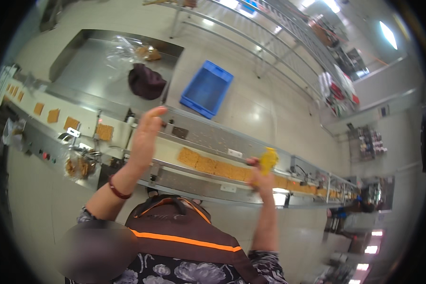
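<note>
Your right hand (260,176) is closed around a small yellow piece (269,160), pinched at its lower end so most of it stands clear above the fingers. It is held up over the near edge of the conveyor belt (165,144), just above the row of flat brown squares (213,165) lying edge to edge on the belt. What the piece is made of cannot be told.

Your left hand (146,135) is raised over the belt, open, fingers together and extended, gripping nothing. It hovers to the left of the row; the belt surface directly under it looks bare. A dark red bracelet (117,189) sits on that wrist.

Further left along the belt, single squares (72,123) lie spaced apart, not touching.

Beyond the belt: a steel tabletop (87,71) carrying a dark cloth bundle (146,81) and a clear plastic bag (132,49) with brown contents. To its right, a blue crate (207,88) sits on the floor.

On the near side of the belt, below the left hand, a clear bag of brown scraps (79,165) hangs by the control buttons (45,155). The belt's steel side rail (194,182) runs between you and the squares.
</note>
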`<state>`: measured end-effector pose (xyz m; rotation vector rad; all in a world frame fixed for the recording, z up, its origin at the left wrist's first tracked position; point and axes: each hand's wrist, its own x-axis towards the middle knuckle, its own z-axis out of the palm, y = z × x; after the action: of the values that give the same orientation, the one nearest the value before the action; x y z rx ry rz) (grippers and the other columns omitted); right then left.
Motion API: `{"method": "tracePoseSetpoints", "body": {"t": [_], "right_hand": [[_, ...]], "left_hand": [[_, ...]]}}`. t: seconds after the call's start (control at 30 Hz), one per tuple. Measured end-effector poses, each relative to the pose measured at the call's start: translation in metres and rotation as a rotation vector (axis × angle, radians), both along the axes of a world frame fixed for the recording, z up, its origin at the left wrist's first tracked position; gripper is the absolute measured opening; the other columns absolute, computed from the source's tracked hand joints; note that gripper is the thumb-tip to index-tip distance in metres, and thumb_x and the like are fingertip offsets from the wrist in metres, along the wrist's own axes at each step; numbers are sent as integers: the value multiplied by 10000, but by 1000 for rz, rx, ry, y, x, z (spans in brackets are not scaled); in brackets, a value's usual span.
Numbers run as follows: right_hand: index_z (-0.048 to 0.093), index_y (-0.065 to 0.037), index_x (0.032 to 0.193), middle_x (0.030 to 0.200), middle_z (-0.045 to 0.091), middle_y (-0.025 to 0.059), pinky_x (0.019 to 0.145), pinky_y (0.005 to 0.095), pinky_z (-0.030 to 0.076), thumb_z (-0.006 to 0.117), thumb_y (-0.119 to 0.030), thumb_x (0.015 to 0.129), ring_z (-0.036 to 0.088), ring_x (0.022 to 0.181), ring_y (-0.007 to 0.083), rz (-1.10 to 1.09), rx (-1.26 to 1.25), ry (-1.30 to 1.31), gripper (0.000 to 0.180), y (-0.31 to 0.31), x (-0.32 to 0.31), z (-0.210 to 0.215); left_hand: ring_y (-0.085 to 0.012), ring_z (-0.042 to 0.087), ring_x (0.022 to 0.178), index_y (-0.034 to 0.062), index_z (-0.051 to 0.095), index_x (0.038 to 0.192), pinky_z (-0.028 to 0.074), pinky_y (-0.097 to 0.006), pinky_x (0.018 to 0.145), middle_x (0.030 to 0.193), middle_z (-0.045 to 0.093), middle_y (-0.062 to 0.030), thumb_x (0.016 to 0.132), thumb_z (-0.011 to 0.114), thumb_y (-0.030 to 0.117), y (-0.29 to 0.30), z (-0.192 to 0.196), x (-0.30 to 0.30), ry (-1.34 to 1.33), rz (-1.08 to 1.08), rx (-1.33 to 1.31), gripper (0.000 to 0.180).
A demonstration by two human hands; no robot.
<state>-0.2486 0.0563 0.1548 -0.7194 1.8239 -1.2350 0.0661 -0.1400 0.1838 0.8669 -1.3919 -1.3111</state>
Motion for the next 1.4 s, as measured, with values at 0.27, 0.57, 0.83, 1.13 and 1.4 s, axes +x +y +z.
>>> {"method": "tracePoseSetpoints", "body": {"t": [0.27,0.57,0.83,1.13,1.4], "right_hand": [[578,-45,847,693,607,64,402,292,430,618,-271,832,500,440,140,-448,967,193,230,279,-159,60],[566,-35,926,756,621,59,430,300,446,636,-353,861,519,473,131,189,893,245,332,125,-21,50],[579,-34,993,676,578,49,492,311,445,622,-355,880,517,508,134,468,793,290,343,59,78,53],[607,-56,911,723,610,30,388,287,407,587,-333,897,479,418,117,-339,854,216,278,230,-22,94],[603,-38,843,679,588,48,384,297,391,637,-315,869,419,387,118,-268,1237,-57,280,306,40,113]], "left_hand": [[-188,504,1112,25,609,1046,363,-317,989,1114,589,-62,978,501,207,-35,-127,68,-176,69,194,222],[-300,519,1081,55,618,943,368,-407,978,1079,610,-120,867,610,195,-67,-179,64,-687,127,-240,160],[-323,487,1098,61,625,921,383,-421,964,1068,598,-120,840,625,217,-83,-192,74,-809,85,-226,175],[-328,482,1104,70,625,917,399,-422,960,1058,592,-117,818,656,203,-96,-210,63,-852,34,-397,169],[-318,483,1104,59,624,941,391,-414,971,1086,578,-119,820,647,182,-56,-213,61,-852,-56,-336,174]]}}
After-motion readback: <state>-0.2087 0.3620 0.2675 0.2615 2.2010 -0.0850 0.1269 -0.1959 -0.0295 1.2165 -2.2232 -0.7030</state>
